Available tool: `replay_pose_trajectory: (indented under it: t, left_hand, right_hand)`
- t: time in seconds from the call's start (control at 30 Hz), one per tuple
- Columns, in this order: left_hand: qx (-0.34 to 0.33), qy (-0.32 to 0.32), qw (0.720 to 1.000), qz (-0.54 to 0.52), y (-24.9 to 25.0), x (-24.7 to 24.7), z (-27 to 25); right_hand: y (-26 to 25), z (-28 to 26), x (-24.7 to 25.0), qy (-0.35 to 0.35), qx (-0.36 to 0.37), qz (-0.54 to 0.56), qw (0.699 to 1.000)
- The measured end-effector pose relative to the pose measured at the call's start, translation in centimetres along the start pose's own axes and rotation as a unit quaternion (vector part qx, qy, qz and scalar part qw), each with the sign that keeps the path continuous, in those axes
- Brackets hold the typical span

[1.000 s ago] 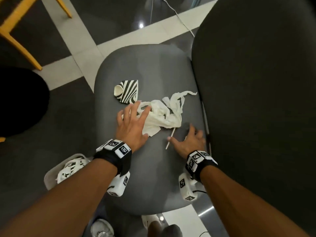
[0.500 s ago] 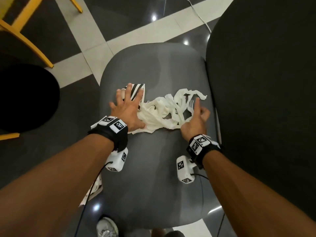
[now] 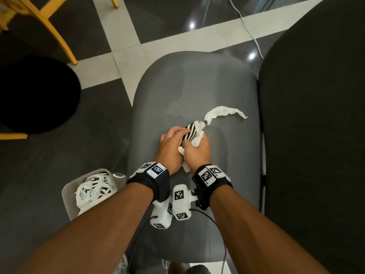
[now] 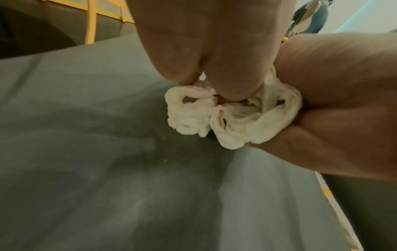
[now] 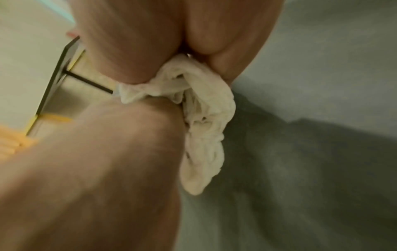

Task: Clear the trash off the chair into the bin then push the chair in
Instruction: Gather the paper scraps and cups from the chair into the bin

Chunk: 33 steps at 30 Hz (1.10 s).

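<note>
Both hands meet over the middle of the grey chair seat (image 3: 197, 84). My left hand (image 3: 171, 143) and right hand (image 3: 197, 149) grip one bundle together: crumpled white tissue (image 3: 198, 138) with a black-and-white striped paper cup (image 3: 190, 131) pressed into it. A loose tail of tissue (image 3: 223, 112) trails away to the right across the seat. In the left wrist view the tissue wad (image 4: 232, 117) is squeezed between both hands just above the seat (image 4: 107, 152). The right wrist view shows the same tissue (image 5: 201, 122) hanging from the grip.
A grey bin (image 3: 68, 200) holding white and striped trash (image 3: 92, 190) stands on the floor at the seat's lower left. The dark chair back (image 3: 312, 135) rises on the right. A black round stool (image 3: 35, 95) and yellow chair legs (image 3: 51, 30) stand to the left; a white cable (image 3: 248, 30) crosses the floor.
The hands were spread apart on the trash; they have swept together, bunching tissue and cup into one wad nearer the front of the seat. The bin has come back into view.
</note>
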<state>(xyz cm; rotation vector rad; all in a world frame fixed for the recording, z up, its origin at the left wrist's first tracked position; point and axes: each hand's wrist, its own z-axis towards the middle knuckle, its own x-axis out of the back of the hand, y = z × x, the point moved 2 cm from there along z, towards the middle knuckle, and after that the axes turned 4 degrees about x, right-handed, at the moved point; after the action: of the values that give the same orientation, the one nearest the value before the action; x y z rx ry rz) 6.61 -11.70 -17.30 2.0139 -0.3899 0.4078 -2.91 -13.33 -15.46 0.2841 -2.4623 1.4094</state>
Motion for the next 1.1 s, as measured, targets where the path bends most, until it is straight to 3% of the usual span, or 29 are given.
replay_pose_trajectory:
  t: [0.07,0.2,0.3,0.47,0.63,0.73,0.8,0.9,1.1]
  left_hand:
    - [-0.015,0.003,1.0,-0.022,-0.8,1.1,-0.9]
    - [-0.014,0.02,0.996,-0.083,-1.2,3.6,-2.9]
    - [-0.028,-0.013,0.994,-0.102,-0.5,4.1,-3.7]
    - [-0.034,-0.011,0.996,-0.079,2.7,3.2,-1.9]
    - [0.034,0.012,0.997,-0.074,4.6,1.0,0.9]
    - [0.067,0.02,0.996,-0.059,3.4,0.4,1.8]
    - [0.098,0.044,0.99,-0.09,2.2,0.5,1.7]
    - [0.141,0.084,0.975,-0.149,0.7,1.3,0.8]
    - [0.191,0.177,0.938,-0.229,-3.7,6.8,-3.7]
  right_hand:
    - [-0.2,-1.0,-1.3,-0.003,-0.021,0.011,1.0]
    - [-1.5,-3.3,-2.7,-0.009,0.014,-0.026,1.0]
    - [-2.8,-3.8,-2.1,0.016,0.044,-0.048,0.998]
    - [-4.7,0.9,2.2,0.022,0.107,-0.115,0.987]
    - [-4.5,7.7,6.8,-0.032,0.079,-0.269,0.959]
    - [-3.4,8.6,7.4,-0.028,0.083,-0.304,0.949]
    - [-2.8,8.0,7.0,-0.007,0.081,-0.28,0.956]
    - [-1.8,5.7,5.1,0.007,0.034,-0.161,0.986]
    - [0.0,-2.9,-6.0,-0.137,0.024,-0.068,0.988]
